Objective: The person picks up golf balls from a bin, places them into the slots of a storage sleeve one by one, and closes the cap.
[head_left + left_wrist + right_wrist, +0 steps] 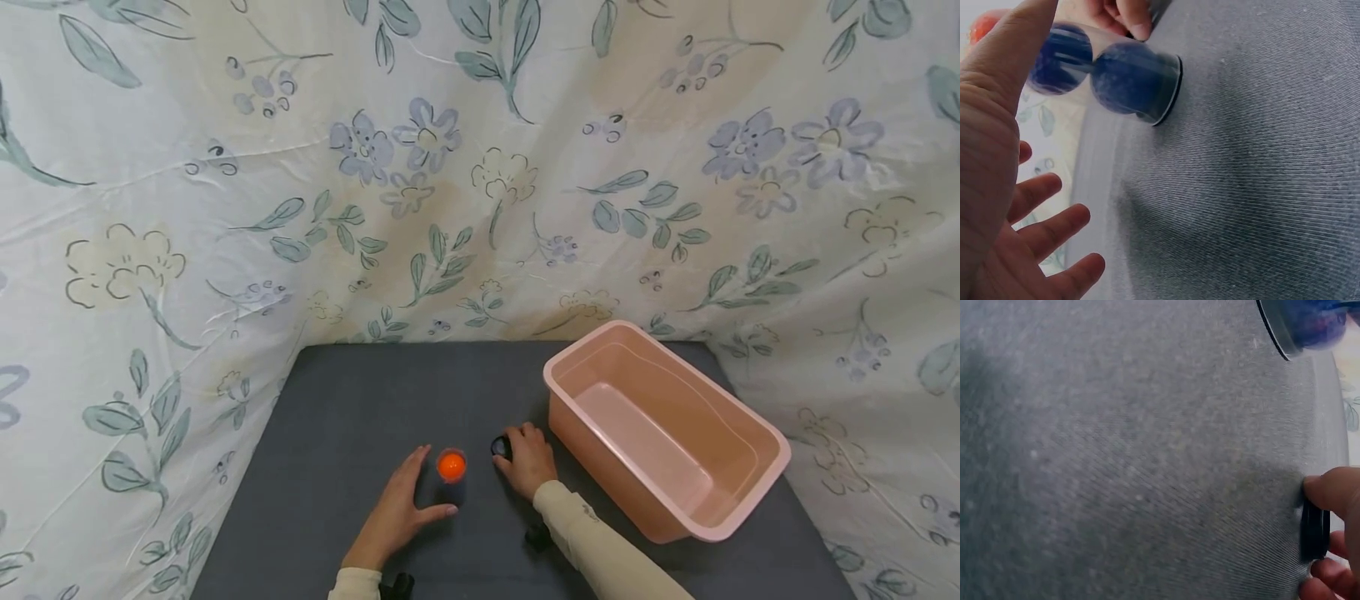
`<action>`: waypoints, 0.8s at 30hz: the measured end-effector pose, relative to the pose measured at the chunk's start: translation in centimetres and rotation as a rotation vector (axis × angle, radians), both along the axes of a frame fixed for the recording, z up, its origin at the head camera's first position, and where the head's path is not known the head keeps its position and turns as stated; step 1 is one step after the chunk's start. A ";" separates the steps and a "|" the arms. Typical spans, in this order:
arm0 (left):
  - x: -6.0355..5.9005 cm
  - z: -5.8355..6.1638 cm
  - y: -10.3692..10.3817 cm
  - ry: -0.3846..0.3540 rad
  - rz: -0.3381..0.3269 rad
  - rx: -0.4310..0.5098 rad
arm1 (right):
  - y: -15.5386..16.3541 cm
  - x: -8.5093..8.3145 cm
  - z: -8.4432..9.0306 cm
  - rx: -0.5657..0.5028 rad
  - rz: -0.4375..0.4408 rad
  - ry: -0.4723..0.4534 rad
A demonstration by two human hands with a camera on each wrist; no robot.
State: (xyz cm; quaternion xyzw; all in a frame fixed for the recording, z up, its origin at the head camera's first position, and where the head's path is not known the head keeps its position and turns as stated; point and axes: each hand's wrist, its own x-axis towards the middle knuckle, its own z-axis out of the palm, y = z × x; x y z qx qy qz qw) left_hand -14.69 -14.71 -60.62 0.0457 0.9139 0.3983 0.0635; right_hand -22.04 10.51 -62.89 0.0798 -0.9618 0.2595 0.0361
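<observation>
A clear cylindrical container (451, 492) stands upright on the dark cloth-covered table. Inside it are an orange ball (452, 466) on top and two blue balls (1127, 78) below, as the left wrist view shows. My left hand (399, 510) is just left of the container, thumb and fingers spread, apparently without gripping it. To the container's right, my right hand (531, 460) pinches a round black lid (501, 448) at the tabletop between thumb and fingers. In the right wrist view the lid (1315, 532) is edge-on, partly hidden by the fingers.
A pink rectangular tub (645, 433) stands close to my right hand and forearm, with its open top up. The dark tabletop (360, 392) extends behind and left of the hands. A floral curtain (465, 208) surrounds the back and sides.
</observation>
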 end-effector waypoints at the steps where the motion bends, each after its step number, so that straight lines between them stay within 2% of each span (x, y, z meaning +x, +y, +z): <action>1: 0.0 0.1 0.0 0.005 0.000 0.000 | 0.0 0.0 0.2 -0.021 0.003 -0.007; 5: -0.2 0.6 -0.3 0.019 -0.004 0.001 | 0.3 0.1 0.9 -0.089 0.011 -0.026; 10: -0.4 1.4 -0.3 0.035 0.001 -0.002 | 0.6 0.5 1.7 -0.120 0.016 -0.045; 18: -1.1 2.5 1.1 0.038 0.036 -0.028 | 1.4 0.4 3.9 -0.195 0.082 0.016; 24: -1.1 3.2 1.4 0.043 0.041 -0.036 | 1.0 1.3 6.3 -0.245 0.142 0.046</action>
